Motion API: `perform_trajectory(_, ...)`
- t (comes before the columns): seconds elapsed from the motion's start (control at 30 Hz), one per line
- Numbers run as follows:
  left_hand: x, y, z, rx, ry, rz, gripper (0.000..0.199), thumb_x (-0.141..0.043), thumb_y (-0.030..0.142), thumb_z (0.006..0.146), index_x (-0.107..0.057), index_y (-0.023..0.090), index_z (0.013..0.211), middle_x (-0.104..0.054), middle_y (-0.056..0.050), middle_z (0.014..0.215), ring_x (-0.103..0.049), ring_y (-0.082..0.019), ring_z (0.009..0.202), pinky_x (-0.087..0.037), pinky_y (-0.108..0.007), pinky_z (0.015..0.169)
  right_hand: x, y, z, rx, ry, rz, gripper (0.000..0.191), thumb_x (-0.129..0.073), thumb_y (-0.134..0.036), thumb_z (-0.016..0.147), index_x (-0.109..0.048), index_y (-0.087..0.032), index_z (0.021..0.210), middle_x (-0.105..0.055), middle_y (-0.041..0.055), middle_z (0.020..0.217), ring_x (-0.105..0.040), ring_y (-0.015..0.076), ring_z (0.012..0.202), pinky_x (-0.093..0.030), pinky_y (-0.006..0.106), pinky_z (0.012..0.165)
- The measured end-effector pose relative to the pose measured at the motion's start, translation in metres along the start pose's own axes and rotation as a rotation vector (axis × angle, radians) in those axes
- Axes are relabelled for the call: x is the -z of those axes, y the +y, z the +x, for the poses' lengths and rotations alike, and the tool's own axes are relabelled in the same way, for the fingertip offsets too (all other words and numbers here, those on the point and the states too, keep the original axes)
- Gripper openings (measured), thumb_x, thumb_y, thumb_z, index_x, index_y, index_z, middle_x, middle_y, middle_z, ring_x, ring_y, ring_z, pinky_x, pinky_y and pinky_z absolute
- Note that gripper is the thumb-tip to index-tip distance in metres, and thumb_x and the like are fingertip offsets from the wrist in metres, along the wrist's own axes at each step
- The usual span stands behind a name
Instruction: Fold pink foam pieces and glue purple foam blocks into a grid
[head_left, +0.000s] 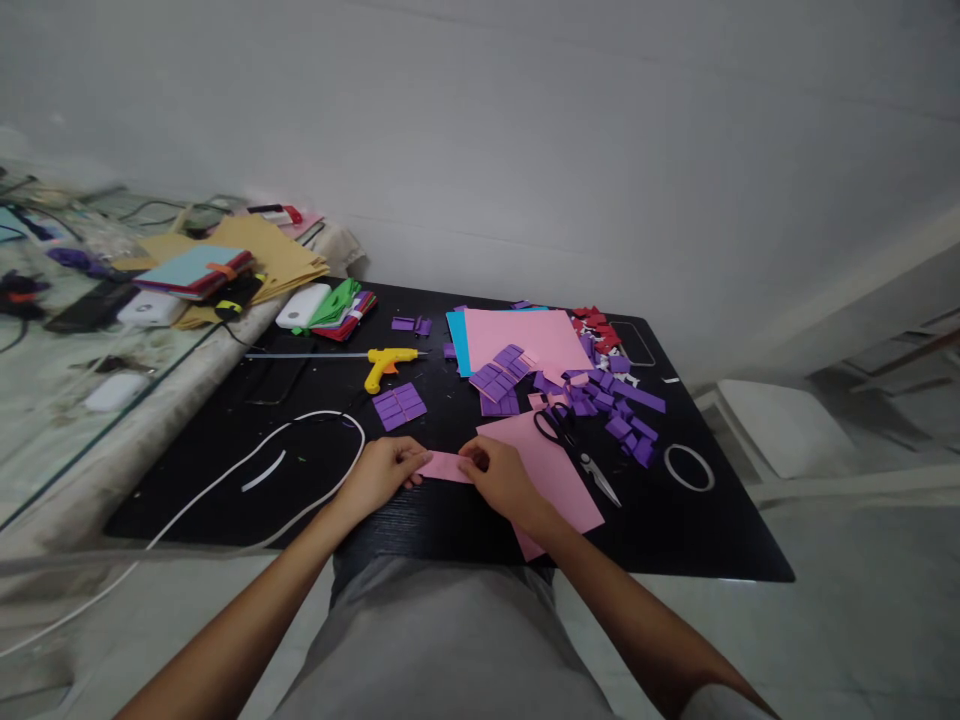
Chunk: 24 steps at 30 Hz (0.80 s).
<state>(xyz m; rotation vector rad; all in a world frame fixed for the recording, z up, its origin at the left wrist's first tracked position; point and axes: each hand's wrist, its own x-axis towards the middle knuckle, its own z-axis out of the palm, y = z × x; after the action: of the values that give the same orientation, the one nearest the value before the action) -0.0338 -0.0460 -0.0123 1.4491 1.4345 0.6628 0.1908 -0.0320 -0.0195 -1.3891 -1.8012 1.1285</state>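
While our left hand [381, 470] and right hand [502, 478] seemingly pinch opposite ends of the narrow pink paper strip [446, 466], uneven pulling could crease it.

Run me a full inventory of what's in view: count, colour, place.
Strip: one, pink, held at both ends
Near sheet: one, pink, right of strip
Scissors: one pair, black and silver, on near sheet
Far sheets: pink over blue, table's back
Glue gun: one, yellow, left-centre
Panel: one, purple, below glue gun
Folded pieces: many, mostly purple, right
Scraps: several, red, back right
Ring: one, white, far right
Table: one, black, beneath
Envelopes: several, tan, far left
Hands: left and right, bare, front
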Motion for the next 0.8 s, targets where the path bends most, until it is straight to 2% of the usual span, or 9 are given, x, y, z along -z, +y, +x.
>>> perform_trajectory(0.07, 0.0, 0.001, 0.001, -0.023, 0.034, 0.122, 0.032, -0.063, 0.049, 0.091, -0.073, 0.02, 0.085, -0.071, -0.001, 0.067, -0.069, -0.02, 0.063, -0.052, -0.028, 0.063, -0.003, -0.003, -0.004, 0.069, 0.007, -0.1, 0.017, -0.069, -0.006, 0.086, -0.076, -0.018, 0.095, -0.075, 0.0101, 0.106, -0.064, 0.0265, 0.107, -0.049, 0.047, 0.103)
perform_trajectory(0.13, -0.001, 0.001, -0.001, -0.091, 0.114, 0.274, 0.025, -0.063, 0.042, 0.093, -0.073, 0.02, 0.086, -0.074, -0.002, 0.074, -0.071, -0.021, 0.072, -0.053, -0.03, 0.07, -0.006, -0.004, -0.007, 0.204, -0.024, -0.265, 0.023, -0.064, -0.003, 0.091, -0.077, -0.018, 0.103, -0.073, 0.0124, 0.119, -0.06, 0.0278, 0.119, -0.045, 0.049, 0.11)
perform_trajectory(0.2, -0.004, -0.001, -0.004, -0.214, 0.22, 0.432, 0.018, -0.063, 0.033, 0.095, -0.075, 0.02, 0.095, -0.077, -0.006, 0.091, -0.073, -0.024, 0.087, -0.056, -0.034, 0.081, -0.011, -0.002, -0.011, 0.36, -0.085, -0.451, 0.03, -0.057, -0.001, 0.096, -0.076, -0.017, 0.113, -0.072, 0.0131, 0.124, -0.06, 0.0272, 0.12, -0.048, 0.047, 0.108)
perform_trajectory(0.27, -0.009, -0.006, -0.009, -0.372, 0.288, 0.565, 0.022, -0.057, 0.024, 0.099, -0.076, 0.019, 0.109, -0.077, -0.011, 0.109, -0.071, -0.028, 0.101, -0.056, -0.041, 0.091, -0.016, 0.0, -0.014, 0.458, -0.126, -0.569, 0.032, -0.054, -0.001, 0.098, -0.073, -0.015, 0.12, -0.073, 0.0135, 0.125, -0.061, 0.0271, 0.117, -0.051, 0.045, 0.104)
perform_trajectory(0.4, -0.02, -0.021, -0.02, -0.587, 0.205, 0.697, 0.042, -0.045, 0.005, 0.097, -0.073, 0.02, 0.126, -0.076, -0.011, 0.123, -0.071, -0.027, 0.111, -0.058, -0.046, 0.097, -0.024, 0.007, -0.023, 0.506, -0.119, -0.654, 0.039, -0.053, -0.001, 0.098, -0.067, -0.011, 0.133, -0.072, 0.0163, 0.129, -0.064, 0.0275, 0.112, -0.056, 0.044, 0.1)
perform_trajectory(0.53, -0.027, -0.033, -0.026, -0.625, 0.204, 0.779, 0.05, -0.044, -0.002, 0.093, -0.07, 0.016, 0.132, -0.074, -0.014, 0.13, -0.071, -0.028, 0.119, -0.058, -0.049, 0.104, -0.021, 0.016, -0.033, 0.521, -0.063, -0.67, 0.047, -0.047, 0.002, 0.096, -0.065, -0.01, 0.138, -0.072, 0.0174, 0.132, -0.066, 0.0275, 0.116, -0.055, 0.045, 0.104)
perform_trajectory(0.67, -0.033, -0.039, -0.033, -0.626, 0.199, 0.852, 0.059, -0.045, -0.003, 0.089, -0.062, 0.014, 0.142, -0.066, -0.016, 0.145, -0.065, -0.03, 0.132, -0.054, -0.052, 0.112, -0.011, 0.023, -0.042, 0.528, -0.017, -0.646, 0.043, -0.048, -0.003, 0.098, -0.066, -0.007, 0.137, -0.072, 0.0188, 0.134, -0.067, 0.0283, 0.119, -0.055, 0.047, 0.105)
perform_trajectory(0.8, -0.039, -0.039, -0.039, -0.601, 0.201, 0.91, 0.066, -0.041, -0.006, 0.085, -0.057, 0.011, 0.147, -0.059, -0.017, 0.154, -0.059, -0.029, 0.141, -0.05, -0.052, 0.116, -0.005, 0.023, -0.046, 0.533, -0.025, -0.639, 0.042, -0.048, -0.005, 0.099, -0.065, -0.009, 0.137, -0.072, 0.0174, 0.135, -0.067, 0.0284, 0.117, -0.055, 0.047, 0.103)
